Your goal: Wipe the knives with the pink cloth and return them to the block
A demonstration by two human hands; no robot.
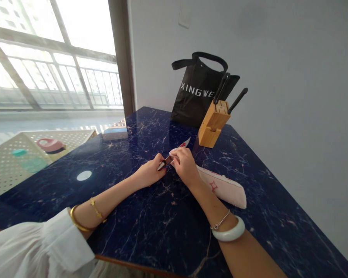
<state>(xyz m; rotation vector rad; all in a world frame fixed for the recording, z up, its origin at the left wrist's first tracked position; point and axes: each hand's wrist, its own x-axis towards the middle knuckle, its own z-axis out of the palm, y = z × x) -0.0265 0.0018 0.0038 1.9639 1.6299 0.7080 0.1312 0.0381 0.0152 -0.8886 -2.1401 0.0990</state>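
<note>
A knife lies on the dark blue marbled table (150,227) between my hands. My left hand (149,173) is closed round its dark handle (163,163). My right hand (186,165) pinches the white cover with red marks (182,146) that sits over the blade, pointing away from me. A second white sheath with a red star (224,188) lies just right of my right wrist.
A wooden knife block (213,123) with black-handled knives stands behind the hands, in front of a black tote bag (199,92) against the wall. A perforated cream shelf (23,154) sits left of the table below the window.
</note>
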